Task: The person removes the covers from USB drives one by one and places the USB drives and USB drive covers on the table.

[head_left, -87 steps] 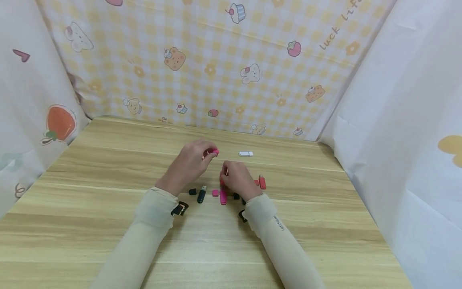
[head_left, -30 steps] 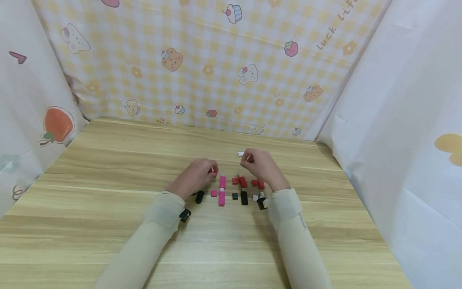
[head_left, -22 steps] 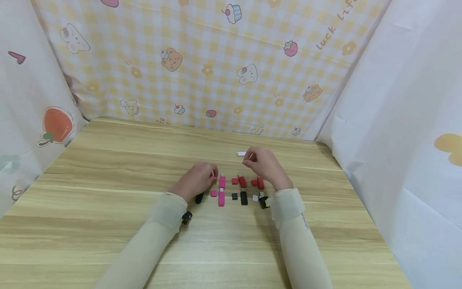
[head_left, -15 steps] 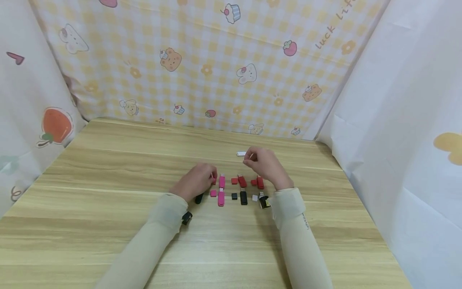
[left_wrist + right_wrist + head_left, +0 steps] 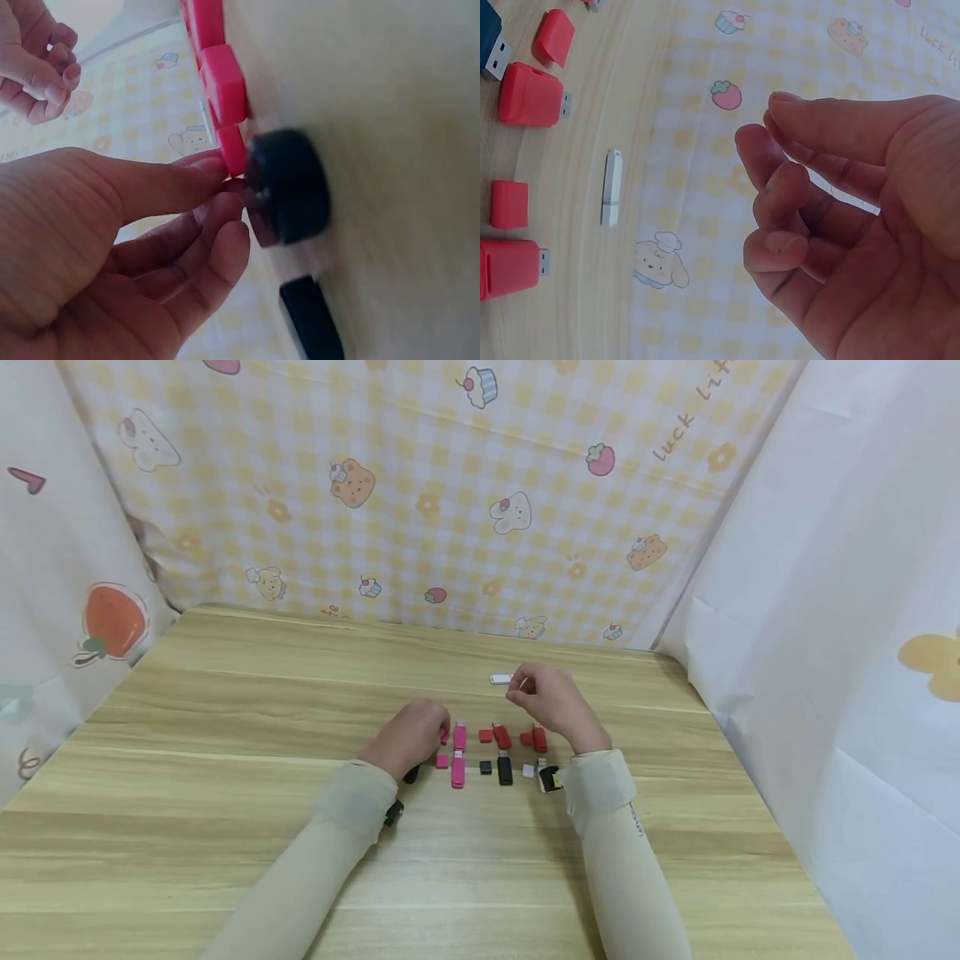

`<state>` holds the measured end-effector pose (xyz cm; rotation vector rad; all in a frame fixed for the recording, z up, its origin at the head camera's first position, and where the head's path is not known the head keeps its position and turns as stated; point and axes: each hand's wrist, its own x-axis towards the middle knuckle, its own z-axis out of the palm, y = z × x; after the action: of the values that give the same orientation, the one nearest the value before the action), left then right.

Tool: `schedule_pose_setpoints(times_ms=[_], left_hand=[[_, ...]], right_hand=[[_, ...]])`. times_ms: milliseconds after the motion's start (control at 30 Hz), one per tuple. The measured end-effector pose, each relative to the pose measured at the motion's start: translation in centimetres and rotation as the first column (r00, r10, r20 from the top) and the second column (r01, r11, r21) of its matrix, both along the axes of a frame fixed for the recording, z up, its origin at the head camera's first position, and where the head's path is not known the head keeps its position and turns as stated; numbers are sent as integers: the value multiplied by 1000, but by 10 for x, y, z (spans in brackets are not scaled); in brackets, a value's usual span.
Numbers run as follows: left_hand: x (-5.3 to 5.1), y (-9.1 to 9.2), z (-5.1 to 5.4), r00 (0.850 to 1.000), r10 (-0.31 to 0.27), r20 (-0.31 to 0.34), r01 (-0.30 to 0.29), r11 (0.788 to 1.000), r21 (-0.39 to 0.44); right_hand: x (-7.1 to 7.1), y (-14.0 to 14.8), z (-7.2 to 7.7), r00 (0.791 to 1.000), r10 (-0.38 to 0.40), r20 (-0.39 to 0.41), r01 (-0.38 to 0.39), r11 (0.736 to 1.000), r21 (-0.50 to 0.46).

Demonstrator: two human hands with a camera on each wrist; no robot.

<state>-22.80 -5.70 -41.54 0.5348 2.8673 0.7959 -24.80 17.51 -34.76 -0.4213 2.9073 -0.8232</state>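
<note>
My left hand (image 5: 408,739) is low over the table, its thumb and fingertips pinching a small pink cap (image 5: 232,150) just left of the rear pink USB stick (image 5: 460,737). Beneath that hand lies a black USB stick (image 5: 412,774), partly covered; its black cap (image 5: 311,319) shows only in the left wrist view. In front are a second pink cap (image 5: 442,762) and pink USB stick (image 5: 458,770). My right hand (image 5: 840,195) hovers with loosely curled fingers and holds nothing. It partly covers a white USB stick (image 5: 500,679) in the head view.
Rightward lie two red USB sticks (image 5: 501,736) with red caps (image 5: 486,736) beside them. Nearer are a black stick (image 5: 505,769), its black cap (image 5: 486,767) and a white cap (image 5: 528,771). A patterned curtain (image 5: 427,527) closes off the table's back edge.
My left hand has come down towards me with the pink cap, to the table beside the rear pink stick. My right hand has left a red stick on the table and moved back and right.
</note>
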Motion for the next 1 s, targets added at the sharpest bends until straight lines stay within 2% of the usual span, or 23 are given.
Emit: schedule_pose_setpoints(times_ms=[300, 533, 767, 1000], left_hand=[[0, 3, -1, 1000, 19, -3, -19, 1000, -16], [-1, 1, 0, 999, 33, 25, -32, 999, -20], [-1, -7, 8, 999, 23, -39, -24, 999, -42], [-2, -9, 18, 997, 67, -36, -68, 997, -28]], right_hand=[[-2, 6, 1, 1000, 21, -21, -21, 1000, 0], [-2, 12, 2, 999, 4, -32, -4, 1000, -1], [-5, 22, 2, 999, -20, -42, 21, 1000, 9], [-7, 29, 5, 998, -47, -42, 47, 999, 4]])
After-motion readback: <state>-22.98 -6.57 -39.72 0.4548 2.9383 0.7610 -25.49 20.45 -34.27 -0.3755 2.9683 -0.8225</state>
